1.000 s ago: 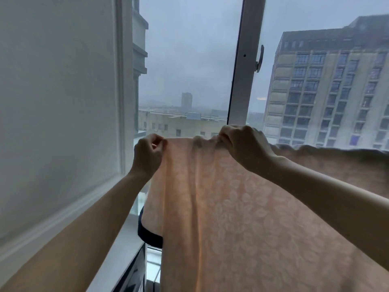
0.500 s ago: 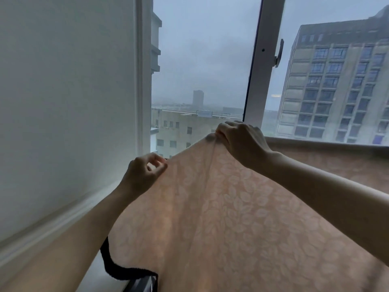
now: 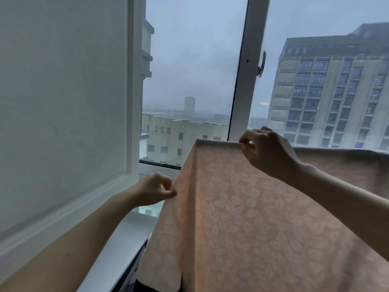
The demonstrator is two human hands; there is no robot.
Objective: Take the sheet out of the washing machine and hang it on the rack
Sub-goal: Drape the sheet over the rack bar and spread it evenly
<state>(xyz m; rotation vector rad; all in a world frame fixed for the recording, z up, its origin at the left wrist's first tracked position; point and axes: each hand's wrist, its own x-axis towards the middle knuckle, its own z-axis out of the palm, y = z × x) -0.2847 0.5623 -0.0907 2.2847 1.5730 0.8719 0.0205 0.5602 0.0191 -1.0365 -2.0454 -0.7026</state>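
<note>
1. The sheet (image 3: 263, 218), a pale peach cloth with a leaf pattern, fills the lower right of the frame. It hangs down from a straight top fold that runs from the centre to the right edge, and its left side drapes down as a narrower flap.
2. The rack itself is hidden: whatever carries the fold lies under the cloth, so only the straight ridge hints at a support.
3. The right hand (image 3: 267, 152) sits at the top fold, right of centre, with thumb and forefinger nipping the upper edge and the other fingers curled loosely behind.
4. The left hand (image 3: 153, 189), lower and left of centre, pinches the side edge of the hanging flap between thumb and forefinger; the remaining fingers are curled in.
5. Both forearms run out of the frame, at the lower left and at the right.
6. The sheet's lower end is cut off by the bottom edge; a dark shape below the flap is too little seen to name.
7. Behind the cloth stands a window with a white window frame post (image 3: 248, 70) bearing a handle (image 3: 262, 64).
8. A white panelled wall (image 3: 63, 102) fills the upper left, with a sill (image 3: 117, 249) sloping below it.
9. Through the glass, a grey sky and a tall building (image 3: 332, 91) at the upper right; the sheet covers its lower storeys.
</note>
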